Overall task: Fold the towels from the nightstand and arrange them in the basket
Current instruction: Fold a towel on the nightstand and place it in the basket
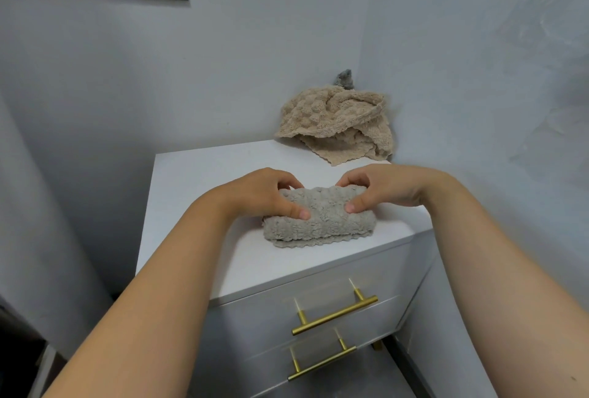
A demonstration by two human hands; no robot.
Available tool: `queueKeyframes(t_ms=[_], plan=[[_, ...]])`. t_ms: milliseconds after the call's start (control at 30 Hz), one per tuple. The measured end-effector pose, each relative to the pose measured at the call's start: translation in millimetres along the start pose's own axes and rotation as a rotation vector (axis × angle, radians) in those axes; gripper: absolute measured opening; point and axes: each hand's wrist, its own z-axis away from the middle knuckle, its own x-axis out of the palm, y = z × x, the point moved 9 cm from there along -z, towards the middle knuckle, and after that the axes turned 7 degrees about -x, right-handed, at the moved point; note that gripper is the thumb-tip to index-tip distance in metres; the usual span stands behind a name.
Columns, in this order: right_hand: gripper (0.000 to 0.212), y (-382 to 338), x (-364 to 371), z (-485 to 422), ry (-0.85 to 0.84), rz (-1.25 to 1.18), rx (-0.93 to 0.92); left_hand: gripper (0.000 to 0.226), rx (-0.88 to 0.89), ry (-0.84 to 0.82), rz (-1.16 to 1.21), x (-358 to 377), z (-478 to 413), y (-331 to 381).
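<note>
White nightstand (197, 206): crumpled beige towel (334, 120) at its rear corner, folded grey towel (322, 222) near the front edge. My left hand (261, 193) and right hand (382, 187) grip the grey towel, fingers curled round it.

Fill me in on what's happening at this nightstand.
A person is folding a grey towel on the white nightstand. The left hand and right hand each grip the top of the compact bundle near the front edge. A crumpled beige towel waits unfolded in the back corner, a grey scrap poking up behind it. No basket is in view.
</note>
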Motion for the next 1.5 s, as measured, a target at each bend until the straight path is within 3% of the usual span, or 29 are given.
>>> queueKeyframes(t_ms=[67,167,233,300,400,733,900,1000,1100,1267,1367,1500], plan=[[0.033,1.7,0.7,1.8,-0.017,0.093,0.04,0.058,-0.025,-0.032,-0.071,1.4,1.0,-0.6],[0.066,7.8,-2.6,2.7,0.023,0.165,0.106,0.036,-0.013,-0.078,-0.038,5.1,4.8,2.0],[0.053,10.8,-4.9,1.8,0.085,0.042,0.099,0.03,0.019,-0.046,0.112,4.2,6.3,3.4],[0.031,10.6,-5.8,0.3,0.168,-0.25,0.038,0.029,0.031,0.034,0.289,-1.4,6.3,0.2],[0.03,9.2,-9.3,-2.8,0.263,-0.579,-0.087,0.025,0.023,0.085,0.532,-5.0,2.4,-5.8],[0.018,21.1,-19.1,-13.8,0.628,-0.765,-0.13,0.019,-0.034,0.309,0.752,-10.3,-7.9,-17.8],[0.024,13.4,-15.0,-14.5,0.624,-0.814,-0.197,0.016,-0.017,0.433,0.636,-11.5,-4.6,-12.4],[0.017,28.8,-20.7,-6.7,0.765,-0.667,-0.113,0.017,-0.009,0.464,0.602,-8.7,-3.1,-8.3],[0.028,34.4,-31.1,13.5,0.973,-0.346,0.01,0.019,-0.007,0.5,0.584,-5.2,0.5,-1.9],[0.02,30.0,-33.5,57.3,1.102,-0.094,0.078,0.026,0.019,0.437,0.562,20.0,12.0,26.5],[0.034,28.5,-36.1,85.3,1.087,0.045,0.132,0.031,0.036,0.37,0.515,39.9,19.7,51.4],[0.058,27.7,-36.9,113.0,0.909,0.269,0.187,0.031,0.007,0.441,0.489,57.7,32.1,74.4]])
